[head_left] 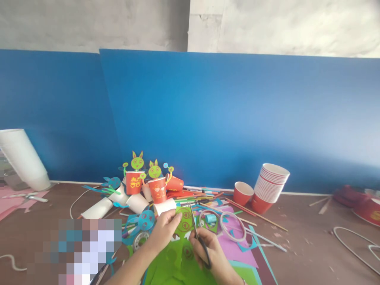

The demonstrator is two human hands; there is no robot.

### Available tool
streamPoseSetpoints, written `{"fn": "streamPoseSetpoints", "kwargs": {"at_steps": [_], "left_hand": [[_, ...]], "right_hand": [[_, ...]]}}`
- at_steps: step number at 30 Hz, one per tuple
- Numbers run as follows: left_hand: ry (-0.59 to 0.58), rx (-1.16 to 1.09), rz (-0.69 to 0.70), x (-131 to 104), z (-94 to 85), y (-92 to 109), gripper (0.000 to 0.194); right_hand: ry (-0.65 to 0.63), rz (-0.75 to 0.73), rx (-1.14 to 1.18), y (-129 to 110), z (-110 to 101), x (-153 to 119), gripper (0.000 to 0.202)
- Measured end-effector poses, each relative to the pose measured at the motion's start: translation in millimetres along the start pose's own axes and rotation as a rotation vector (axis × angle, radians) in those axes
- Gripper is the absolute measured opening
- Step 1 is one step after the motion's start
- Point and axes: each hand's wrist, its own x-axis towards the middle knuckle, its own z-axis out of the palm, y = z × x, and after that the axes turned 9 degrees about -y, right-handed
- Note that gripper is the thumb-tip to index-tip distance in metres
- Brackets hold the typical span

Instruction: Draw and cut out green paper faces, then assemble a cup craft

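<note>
My left hand (pixel 166 227) pinches a green paper piece (pixel 185 221) with round faces drawn on it. My right hand (pixel 209 247) is closed round black-handled scissors (pixel 204 249), their blades pointing up beside the right edge of that piece. Beneath both hands lie larger green sheets (pixel 166 265). Red paper cups bearing green rabbit figures, one cup (pixel 135 183) and another (pixel 157 190), stand behind my left hand. Two tape rolls, one (pixel 233 227) at the right, lie on purple paper (pixel 237 253).
A leaning stack of cups (pixel 271 186) and a single red cup (pixel 243 193) stand at back right. White cups (pixel 25 158) are stacked far left. Sticks, straws and paper scraps litter the brown table (pixel 311 241). A blue panel (pixel 222 118) rises behind.
</note>
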Motion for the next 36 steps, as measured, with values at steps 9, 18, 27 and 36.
{"fn": "streamPoseSetpoints", "kwargs": {"at_steps": [9,18,27,36], "left_hand": [[0.001,0.016,0.009,0.6,-1.6,-2.2,0.036],[-0.011,-0.012,0.038,0.4,-3.1,-3.4,0.032],[-0.058,0.099,0.035,-0.1,-4.9,-4.0,0.033],[-0.056,0.106,0.028,-1.5,-6.6,0.2,0.033]], "right_hand": [[0.023,0.049,-0.025,-3.9,1.0,0.0,0.037],[0.004,0.058,-0.015,-0.1,-0.4,0.5,0.039],[-0.033,0.048,0.029,-0.2,0.4,-0.7,0.043],[-0.019,0.063,-0.014,-6.1,2.6,-1.7,0.042]]}}
